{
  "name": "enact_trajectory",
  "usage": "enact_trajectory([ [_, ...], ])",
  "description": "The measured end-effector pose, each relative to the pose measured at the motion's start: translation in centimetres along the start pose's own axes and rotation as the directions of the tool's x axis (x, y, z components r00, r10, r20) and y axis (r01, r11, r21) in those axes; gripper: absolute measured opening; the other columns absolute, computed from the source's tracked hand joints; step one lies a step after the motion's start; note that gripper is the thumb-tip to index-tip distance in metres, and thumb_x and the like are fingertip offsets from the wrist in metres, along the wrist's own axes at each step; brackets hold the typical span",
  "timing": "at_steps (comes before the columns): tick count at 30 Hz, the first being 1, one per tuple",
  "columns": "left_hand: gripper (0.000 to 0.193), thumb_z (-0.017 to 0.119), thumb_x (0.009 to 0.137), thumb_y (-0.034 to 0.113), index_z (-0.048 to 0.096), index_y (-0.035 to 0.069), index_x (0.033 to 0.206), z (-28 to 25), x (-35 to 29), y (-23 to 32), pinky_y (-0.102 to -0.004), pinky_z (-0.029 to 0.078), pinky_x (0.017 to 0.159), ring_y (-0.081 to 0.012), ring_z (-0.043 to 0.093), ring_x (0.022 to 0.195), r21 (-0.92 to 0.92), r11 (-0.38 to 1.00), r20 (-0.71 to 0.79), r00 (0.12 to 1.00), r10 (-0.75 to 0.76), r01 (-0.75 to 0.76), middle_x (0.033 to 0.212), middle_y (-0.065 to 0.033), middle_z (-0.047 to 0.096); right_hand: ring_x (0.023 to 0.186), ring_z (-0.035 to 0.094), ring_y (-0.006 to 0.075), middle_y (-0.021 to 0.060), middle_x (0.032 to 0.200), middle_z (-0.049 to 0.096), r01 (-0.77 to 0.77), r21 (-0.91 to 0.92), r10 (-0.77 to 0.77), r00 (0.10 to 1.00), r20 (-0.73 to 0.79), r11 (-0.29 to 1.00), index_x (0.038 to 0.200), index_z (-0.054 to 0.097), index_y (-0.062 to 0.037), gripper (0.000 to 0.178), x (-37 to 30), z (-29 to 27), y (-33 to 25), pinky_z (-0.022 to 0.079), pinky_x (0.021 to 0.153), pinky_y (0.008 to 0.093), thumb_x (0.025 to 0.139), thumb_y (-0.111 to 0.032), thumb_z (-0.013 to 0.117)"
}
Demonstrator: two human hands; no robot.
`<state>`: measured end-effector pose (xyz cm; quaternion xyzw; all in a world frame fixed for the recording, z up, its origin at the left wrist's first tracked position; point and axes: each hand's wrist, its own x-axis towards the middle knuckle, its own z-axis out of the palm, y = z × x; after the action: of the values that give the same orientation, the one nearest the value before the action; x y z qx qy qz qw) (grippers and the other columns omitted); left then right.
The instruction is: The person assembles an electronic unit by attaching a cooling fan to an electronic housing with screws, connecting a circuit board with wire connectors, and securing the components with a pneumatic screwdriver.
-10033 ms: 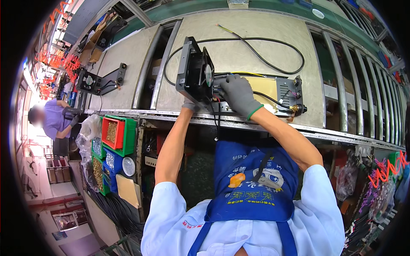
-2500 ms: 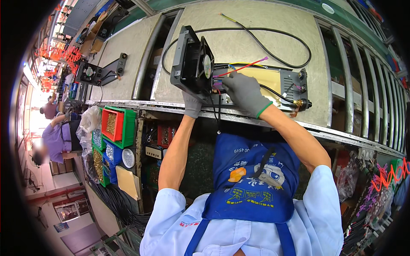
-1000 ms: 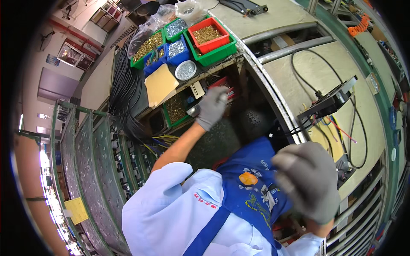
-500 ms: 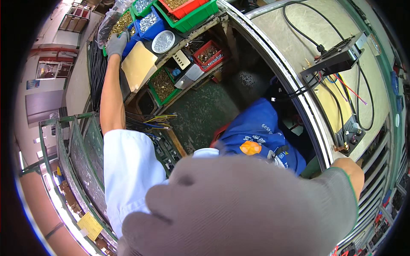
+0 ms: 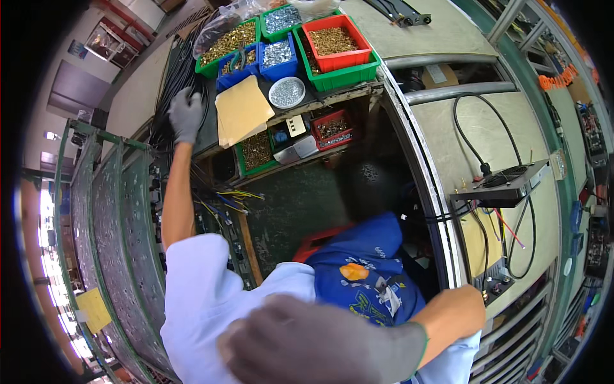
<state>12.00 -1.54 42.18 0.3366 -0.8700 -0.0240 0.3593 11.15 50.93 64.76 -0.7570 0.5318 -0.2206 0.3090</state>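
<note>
My left hand (image 5: 187, 116), in a grey glove, is over the bundle of black cables (image 5: 167, 105) at the bench's left edge. Its fingers look apart and bent, with nothing visible in them. Whether it touches the cables is unclear. My right hand (image 5: 313, 342), gloved too, is large, close and smeared at the bottom in front of my chest; its fingers are hidden. Green-handled pliers (image 5: 239, 59) lie on a blue bin (image 5: 228, 79) of small parts. Tan sheets of paper (image 5: 243, 112) rest at the bench front, beside a white dish (image 5: 286, 93) of small clear pieces.
Green, blue and red bins (image 5: 337, 40) of brass and silver parts crowd the bench. On the right bench stands a black metal housing (image 5: 502, 182) with wires. A green metal rack (image 5: 112, 198) stands at left. A blue-clothed lap (image 5: 371, 275) is below.
My left hand has left the blue bin and moved down to the cables; pliers now show on that bin. My right hand has drawn lower and away from the camera. The view has shifted.
</note>
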Motion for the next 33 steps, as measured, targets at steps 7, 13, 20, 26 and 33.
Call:
enact_trajectory([
  [7,0.042,0.063,0.092,0.032,0.06,0.01,0.127,-25.1,-5.0,-4.3,-0.0516,0.046,0.097,-0.0354,0.06,0.115,0.467,0.884,-0.288,0.949,0.131,0.02,0.126,-0.0185,0.062,0.084,0.061,0.0246,0.0079,0.096,0.063,0.434,-0.109,-0.445,0.889,-0.111,0.894,0.099,0.066,-0.0065,0.034,-1.0,0.0,-2.2,0.047,0.075,0.0379,0.076,-0.031,0.062],
  [13,0.042,0.065,0.087,0.033,0.061,0.009,0.121,-40.1,-10.3,-1.6,-0.0513,0.05,0.092,-0.0391,0.061,0.107,0.734,0.638,-0.448,0.871,0.2,0.231,0.12,-0.0172,0.062,0.071,0.061,0.0248,0.0095,0.085,0.066,0.457,-0.263,-0.527,0.72,-0.451,0.85,0.097,0.07,-0.004,0.035,-6.3,2.2,-1.5,0.051,0.068,0.0371,0.067,-0.022,0.071],
  [20,0.048,0.058,0.09,0.041,0.063,0.008,0.124,-60.8,-15.7,1.4,-0.053,0.052,0.09,-0.0394,0.064,0.109,0.768,0.079,-0.606,0.762,-0.227,0.635,0.12,-0.016,0.066,0.07,0.066,0.0306,0.0135,0.082,0.067,0.288,-0.034,-0.261,0.802,-0.538,0.957,0.095,0.071,-0.003,0.016,-5.4,5.1,0.9,0.05,0.064,0.0373,0.08,-0.005,0.067],
  [26,0.07,0.057,0.089,0.057,0.051,0.016,0.146,-68.0,-19.9,-0.8,-0.0598,0.04,0.106,-0.0357,0.046,0.139,0.589,-0.109,-0.41,0.179,-0.894,0.801,0.156,-0.0103,0.043,0.071,0.065,0.0251,0.0143,0.08,0.067,0.24,0.073,-0.157,0.806,-0.57,0.968,0.096,0.069,0.0026,0.016,-5.6,6.8,2.1,0.05,0.068,0.0318,0.084,-0.001,0.06],
  [33,0.067,0.064,0.078,0.056,0.069,0.009,0.125,-72.2,-22.3,-10.5,-0.0523,0.043,0.102,-0.0344,0.056,0.128,0.538,0.05,-0.325,0.261,-0.909,0.842,0.143,-0.0131,0.057,0.072,0.067,0.0289,0.0162,0.084,0.067,0.232,0.102,-0.13,0.801,-0.585,0.967,0.098,0.07,0.0003,0.013,-6.6,7.9,3.6,0.051,0.066,0.0326,0.087,-0.004,0.064],
])
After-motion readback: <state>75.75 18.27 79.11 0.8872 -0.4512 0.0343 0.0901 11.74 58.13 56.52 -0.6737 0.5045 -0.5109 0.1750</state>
